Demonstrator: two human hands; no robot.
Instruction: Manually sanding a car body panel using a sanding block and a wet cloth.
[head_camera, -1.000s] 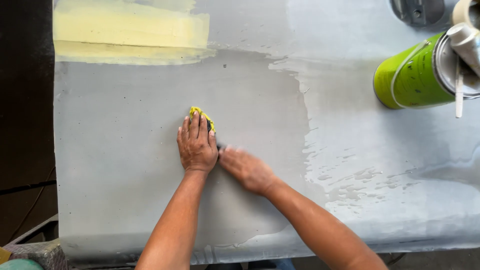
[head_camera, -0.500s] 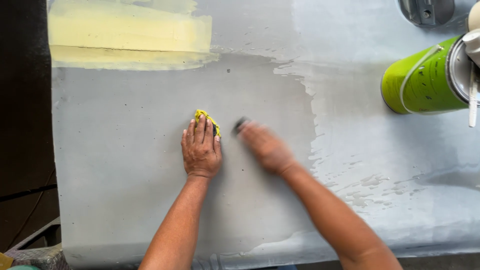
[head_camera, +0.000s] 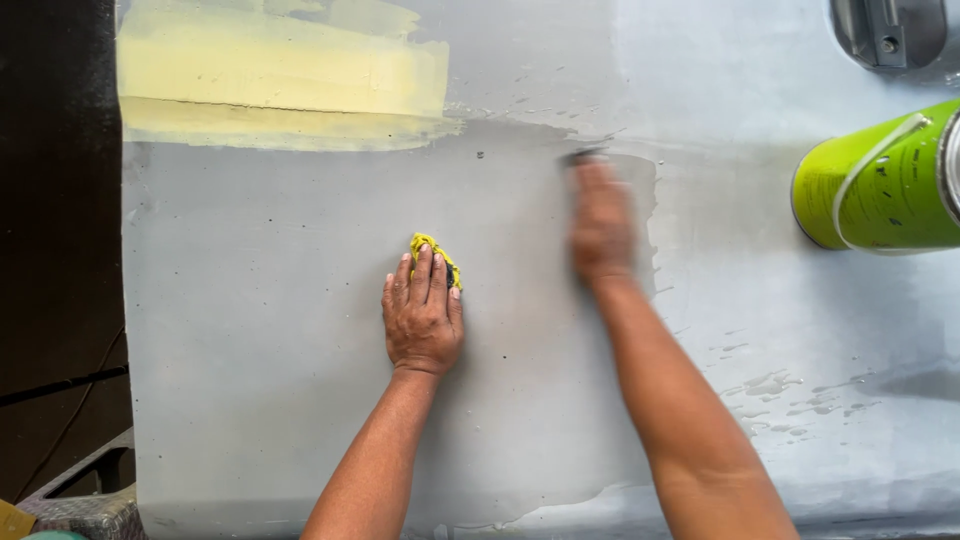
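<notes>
near edge: left hand (head_camera: 423, 318) flat, palm down, pinning a yellow cloth (head_camera: 437, 254) to the grey panel (head_camera: 250, 380), cloth peeking past the fingertips. farther up: right hand (head_camera: 600, 220) blurred, pressed over a small dark pad (head_camera: 583, 157); grip cannot be told. best done with even pressure and overlapping strokes across the damp patch. beyond: pale yellow filler patch (head_camera: 280, 85) top left, green can (head_camera: 880, 180) far right, water droplets scattered, dark floor at left.
</notes>
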